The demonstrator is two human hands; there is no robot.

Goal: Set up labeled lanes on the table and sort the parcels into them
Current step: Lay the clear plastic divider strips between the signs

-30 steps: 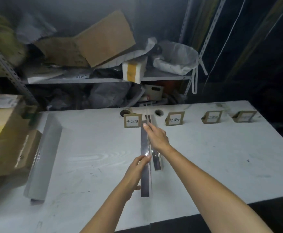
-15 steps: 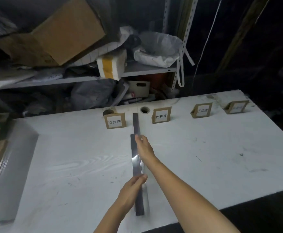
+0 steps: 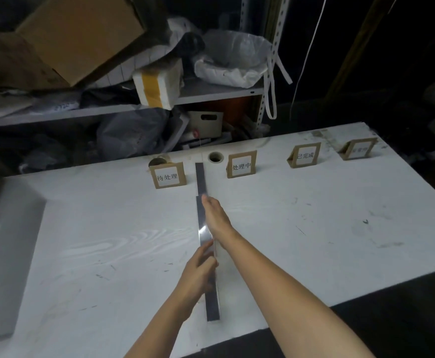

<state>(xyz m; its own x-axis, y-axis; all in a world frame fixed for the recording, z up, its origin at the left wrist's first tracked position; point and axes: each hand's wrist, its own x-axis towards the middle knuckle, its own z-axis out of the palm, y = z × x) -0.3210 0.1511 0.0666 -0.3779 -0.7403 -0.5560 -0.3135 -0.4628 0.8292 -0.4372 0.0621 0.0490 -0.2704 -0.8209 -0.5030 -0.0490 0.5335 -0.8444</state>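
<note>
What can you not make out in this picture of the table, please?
Head view:
- Fourth sign, far right: print too blurred to read.
- Left hand: motion blur hides whether it grips the near strip.
- Joint between near strip and far strip: covered by the right hand.
- Grey sheet: cut off by the left edge.

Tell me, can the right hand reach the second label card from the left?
Probably yes: only bare table lies between the right hand, resting on the grey strip, and that card.
</note>
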